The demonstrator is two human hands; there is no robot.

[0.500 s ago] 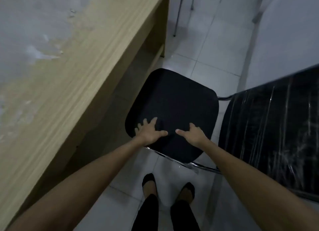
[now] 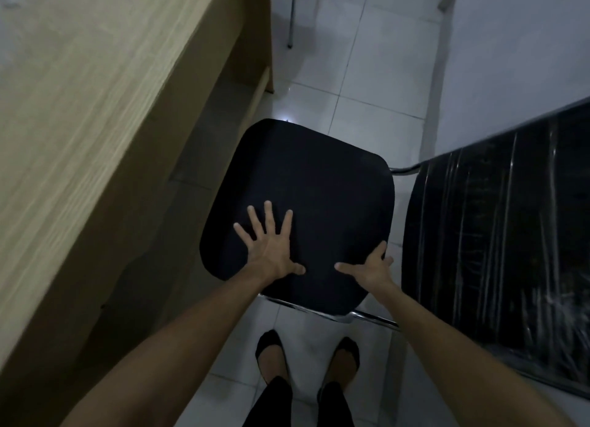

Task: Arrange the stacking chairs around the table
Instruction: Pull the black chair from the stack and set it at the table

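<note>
Wooden table (image 2: 95, 133): fills the left side of the frame from the top edge down to the lower left. Light wood-grain top, pale worn patch toward the upper left corner, thick front edge running diagonally. A side panel and low shelf of the same wood show under it near upper centre.

Left hand (image 2: 271, 251): centre of the frame, palm down and flat on the seat, fingers spread wide, thumb pointing right. Nothing is gripped; the hand is splayed out and pressing or resting on the fabric.

Stacking chair (image 2: 306, 184): centre of the frame, just right of the table edge, seen from straight above. Seat pad is black, matte fabric, roughly square with rounded corners, slightly turned so one corner points toward the upper left. A chromed metal tube frame shows below the near edge of the seat and again at the right rear corner. It stands on the floor between the table and the wrapped chair.

Feet in black flat shoes (image 2: 306, 359): lower centre, on the tiles just below the seat's near edge, with black trouser legs.

Right hand (image 2: 370, 267): right of centre, at the near right corner of the seat; thumb lies on top of the pad pointing left, fingers reach over the seat's right edge. Whether they clasp the edge cannot be told.

Tiled floor (image 2: 367, 75): white glossy tiles, upper centre; thin metal legs stand at the top edge.

Second chair (image 2: 498, 235): right side of the frame, black, covered in shiny creased plastic film, close beside the first.
</note>
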